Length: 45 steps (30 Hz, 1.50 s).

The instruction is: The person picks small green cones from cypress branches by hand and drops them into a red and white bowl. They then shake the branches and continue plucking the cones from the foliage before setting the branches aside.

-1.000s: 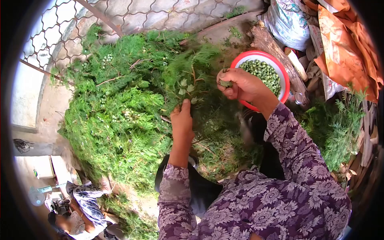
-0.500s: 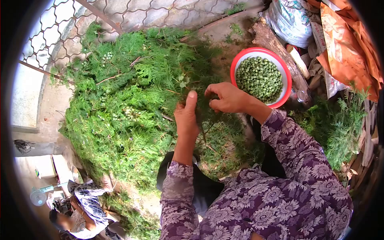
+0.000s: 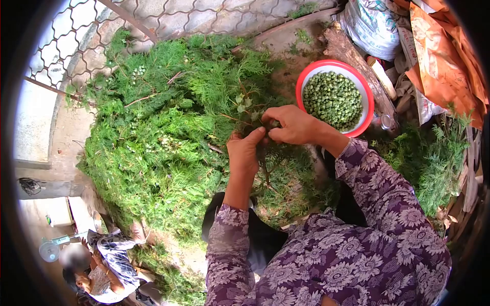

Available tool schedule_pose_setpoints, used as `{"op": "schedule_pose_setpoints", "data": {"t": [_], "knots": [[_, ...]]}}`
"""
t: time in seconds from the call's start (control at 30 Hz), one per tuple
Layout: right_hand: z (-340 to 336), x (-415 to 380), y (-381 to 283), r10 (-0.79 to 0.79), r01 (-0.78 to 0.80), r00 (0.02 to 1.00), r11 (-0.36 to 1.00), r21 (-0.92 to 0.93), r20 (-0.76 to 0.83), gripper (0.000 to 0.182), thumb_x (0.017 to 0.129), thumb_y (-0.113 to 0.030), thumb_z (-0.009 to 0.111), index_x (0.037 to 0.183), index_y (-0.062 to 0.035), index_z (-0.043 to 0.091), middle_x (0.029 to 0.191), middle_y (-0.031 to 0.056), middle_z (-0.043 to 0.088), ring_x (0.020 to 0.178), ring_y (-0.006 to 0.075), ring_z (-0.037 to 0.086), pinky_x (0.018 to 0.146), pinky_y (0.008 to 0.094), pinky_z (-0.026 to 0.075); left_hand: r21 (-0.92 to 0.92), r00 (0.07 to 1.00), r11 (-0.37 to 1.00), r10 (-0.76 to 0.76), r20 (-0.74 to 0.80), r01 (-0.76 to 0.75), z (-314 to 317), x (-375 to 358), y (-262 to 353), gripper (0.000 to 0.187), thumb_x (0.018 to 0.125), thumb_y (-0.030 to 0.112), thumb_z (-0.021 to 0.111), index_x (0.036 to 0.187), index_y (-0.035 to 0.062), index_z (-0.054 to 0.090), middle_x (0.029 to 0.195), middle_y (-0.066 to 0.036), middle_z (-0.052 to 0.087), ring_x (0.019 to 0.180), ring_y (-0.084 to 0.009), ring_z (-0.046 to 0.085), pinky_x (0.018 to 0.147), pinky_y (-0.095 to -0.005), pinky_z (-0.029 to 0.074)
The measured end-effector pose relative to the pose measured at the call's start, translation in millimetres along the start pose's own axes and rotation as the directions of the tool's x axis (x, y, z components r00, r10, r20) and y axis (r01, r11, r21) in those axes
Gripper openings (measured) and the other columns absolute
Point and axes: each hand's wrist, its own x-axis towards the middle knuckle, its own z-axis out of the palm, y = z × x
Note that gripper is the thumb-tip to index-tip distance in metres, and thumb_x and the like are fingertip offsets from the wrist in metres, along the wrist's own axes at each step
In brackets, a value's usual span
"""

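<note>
My left hand [image 3: 243,152] is closed around a leafy evergreen branch [image 3: 244,104], its thumb pressed toward the right fingers. Close against it, my right hand [image 3: 295,125] is in a pinch; what lies between those fingertips is too small and hidden to name. Small pale green cones show on the branch just beyond my hands. Beside my right hand stands a white bowl with a red rim [image 3: 371,104], holding many small green cones [image 3: 332,99]. A large heap of cut evergreen branches [image 3: 148,148] spreads under and left of my hands.
A log [image 3: 352,56], a white woven sack [image 3: 375,30] and orange sacking [image 3: 441,56] lie behind the bowl. More greenery [image 3: 434,163] is at the right. Wire mesh [image 3: 204,15] runs along the back. Another person [image 3: 115,260] sits at lower left near a small fan [image 3: 49,251].
My left thumb has come down from pointing up and now meets the right fingers. The two hands are closer together. At lower left, the other person's hands have risen toward the head.
</note>
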Motion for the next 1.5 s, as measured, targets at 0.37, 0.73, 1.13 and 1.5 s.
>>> {"op": "schedule_pose_setpoints", "data": {"t": [0.37, 0.73, 1.13, 1.5], "knots": [[-10, 0, -12, 0.128, -0.180, 0.979, 0.913, 0.367, 0.161, 0.028, 0.078, -0.009, 0.052, 0.104, 0.0014, 0.057, 0.069, 0.0062, 0.061, 0.056, 0.0099, 0.058, 0.050, 0.0244, 0.045, -0.009, 0.988, 1.000, 0.011, -0.154, -0.013, 0, -1, 9, 0.021, 0.072, -0.003, 0.064, 0.091, 0.0023, 0.056, 0.080, -0.005, 0.061, 0.062, -0.0136, 0.057, 0.049, -0.0239, 0.046], [-36, -5, -19, 0.213, -0.148, 0.977, 0.622, 0.769, 0.016, 0.017, 0.083, -0.015, 0.057, 0.095, -0.0046, 0.056, 0.077, 0.0008, 0.056, 0.063, 0.0065, 0.053, 0.049, 0.0196, 0.040, -0.007, 0.997, 1.000, -0.030, -0.076, 0.029, -6, -2, 15, 0.016, 0.073, 0.000, 0.061, 0.087, 0.0037, 0.056, 0.073, -0.002, 0.058, 0.054, -0.0121, 0.051, 0.044, -0.0254, 0.043], [-11, 11, 3, 0.133, -0.022, 0.966, 0.895, 0.445, -0.220, 0.011, 0.079, -0.011, 0.062, 0.085, -0.0026, 0.057, 0.069, -0.0019, 0.055, 0.056, 0.0041, 0.050, 0.047, 0.0197, 0.040, -0.082, 1.000, 0.997, -0.009, -0.003, 0.008, 0, -4, 5, 0.021, 0.075, -0.003, 0.057, 0.096, 0.0008, 0.059, 0.088, -0.005, 0.063, 0.074, -0.0140, 0.060, 0.064, -0.0263, 0.049], [6, 8, 3, 0.040, 0.005, 0.981, 0.972, 0.234, -0.190, 0.025, 0.064, -0.016, 0.072, 0.078, 0.0007, 0.059, 0.068, 0.0080, 0.059, 0.062, 0.0126, 0.055, 0.057, 0.0272, 0.044, -0.085, 0.997, 0.994, 0.077, 0.024, -0.075, -5, -4, 2, 0.022, 0.075, -0.004, 0.058, 0.097, -0.0006, 0.060, 0.090, -0.006, 0.063, 0.075, -0.0135, 0.060, 0.067, -0.0254, 0.049]]}}
